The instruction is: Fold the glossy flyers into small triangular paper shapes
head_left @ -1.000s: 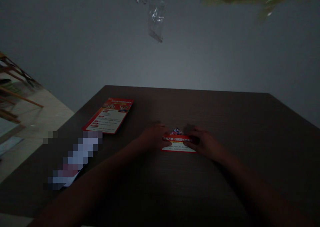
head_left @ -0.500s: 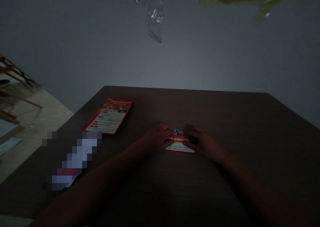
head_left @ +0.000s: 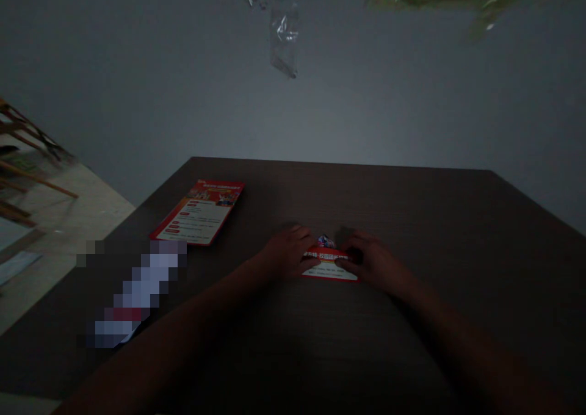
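A small red and white printed leaflet (head_left: 330, 270), seemingly folded, lies low over the dark table between my hands. My left hand (head_left: 292, 250) grips its left side, thumb over the front and fingers curled behind. On the opposite side, my right hand (head_left: 372, 259) pinches it the same way, its thumb on the printed face. Above the red band a small multicoloured patch (head_left: 325, 240) shows; whether it is part of the leaflet or a separate thing, I cannot tell. The leaflet's back and outer edges are hidden by my fingers.
A stack of red and white leaflets (head_left: 196, 216) lies at the table's left. Nearer to me is a pale, pixel-blurred object (head_left: 141, 290). The dark wooden table (head_left: 412, 201) meets a grey wall, where clear plastic (head_left: 284, 39) hangs. Wooden furniture legs (head_left: 39, 177) stand at far left.
Both hands stay in place on the leaflet. The thumbs have shifted slightly, and a little more of the red band's lettering shows at its left.
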The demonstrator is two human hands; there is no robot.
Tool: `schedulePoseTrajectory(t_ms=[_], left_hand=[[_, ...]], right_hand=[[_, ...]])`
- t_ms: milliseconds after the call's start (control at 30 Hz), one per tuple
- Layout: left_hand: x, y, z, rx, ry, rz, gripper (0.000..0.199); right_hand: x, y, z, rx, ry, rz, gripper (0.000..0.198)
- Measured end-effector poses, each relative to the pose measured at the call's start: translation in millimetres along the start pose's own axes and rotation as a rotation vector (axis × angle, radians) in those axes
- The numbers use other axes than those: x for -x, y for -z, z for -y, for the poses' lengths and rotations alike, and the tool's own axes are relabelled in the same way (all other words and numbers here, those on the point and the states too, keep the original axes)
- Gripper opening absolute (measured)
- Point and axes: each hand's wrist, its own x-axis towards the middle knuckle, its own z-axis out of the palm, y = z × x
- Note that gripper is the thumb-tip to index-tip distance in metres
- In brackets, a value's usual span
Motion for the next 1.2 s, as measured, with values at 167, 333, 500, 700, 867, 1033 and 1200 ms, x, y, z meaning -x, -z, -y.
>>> schedulePoseTrajectory(t_ms=[167,333,500,700,867,1033,1200], left_hand=[[0,-2,0,0.013,-0.012,-0.02,0.037],[0,-4,-3,0.004,-0.006,-0.062,0.036],[-1,4,-11,-0.037,-0.025,-0.134,0.038],[3,17,-26,-0.091,-0.138,-0.182,0.055],[3,13,-27,-0.155,-0.185,-0.156,0.046],[0,7,-20,-0.2,-0.176,-0.159,0.024],[0,5,-14,-0.211,-0.242,-0.22,0.023]], right_hand=[[0,-1,0,-0.067,-0.062,-0.013,0.014],[2,1,4,-0.325,-0.14,-0.005,0.009],[3,1,9,-0.612,-0.203,-0.069,0.017],[1,1,7,-0.78,-0.286,-0.11,0.025],[0,1,7,-0.88,-0.304,-0.111,0.027],[-1,-1,9,-0.998,-0.348,-0.095,0.03],[-1,1,16,-1.065,-0.361,-0.069,0.029]])
